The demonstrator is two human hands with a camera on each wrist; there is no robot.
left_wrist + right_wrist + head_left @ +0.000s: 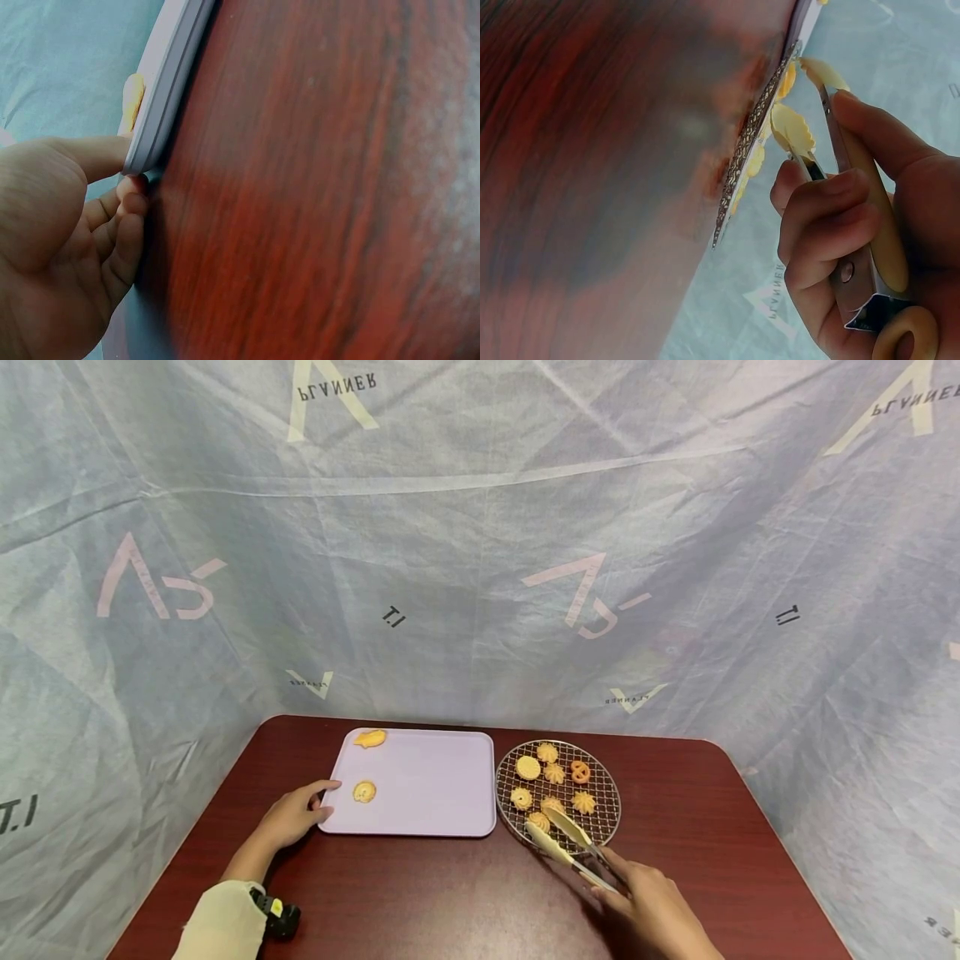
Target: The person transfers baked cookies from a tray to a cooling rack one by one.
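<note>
My left hand [294,814] grips the left edge of a pale lilac tray [427,785], thumb over the rim and fingers curled at its side, as the left wrist view shows. On that tray lie a fish-shaped cookie [371,738] and a roundish cookie [364,791]. In my right hand [651,897] is a pair of metal tongs [855,281] with pale yellow tips, their jaws spread apart. The tips hover over the near part of a round wire rack [617,806], close to a swirled cookie [538,821] and another cookie [552,804] partly covered by them.
Several more cookies lie on the rack, among them a pretzel [581,772], a round pale cookie [528,767] and a star-shaped one [583,802]. Tray and rack sit side by side on a dark red wooden table [450,893]. Grey printed cloth [465,568] hangs around it.
</note>
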